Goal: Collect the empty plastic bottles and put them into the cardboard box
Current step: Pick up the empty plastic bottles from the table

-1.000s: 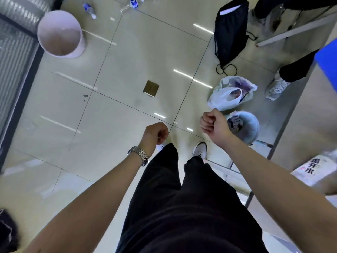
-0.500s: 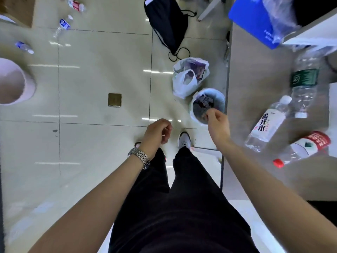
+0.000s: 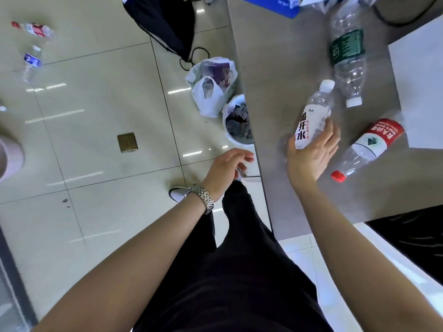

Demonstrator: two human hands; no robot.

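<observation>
A white-label bottle (image 3: 314, 116) lies on the grey desk (image 3: 275, 68). My right hand (image 3: 309, 159) wraps its lower end, thumb on the left and fingers on the right. A green-label bottle (image 3: 347, 51) lies just beyond it, and a red-label bottle (image 3: 371, 144) with a red cap lies to the right. Two more bottles lie on the floor at far left, one red-labelled (image 3: 36, 29) and one blue-labelled (image 3: 31, 62). My left hand (image 3: 225, 168) hangs over the floor by the desk edge, fingers loosely apart and holding nothing. The cardboard box is out of view.
A lined waste bin (image 3: 237, 125) and a white plastic bag (image 3: 211, 92) stand against the desk's left edge. A black bag (image 3: 167, 17) lies further back. A pink bucket (image 3: 9, 156) is at the left edge, and a brass floor plate (image 3: 127, 142) sits in the tiles.
The view swung right onto the desk. My right hand opened from a fist, reached over the desk and closed around the white-label bottle. My left hand's fingers loosened.
</observation>
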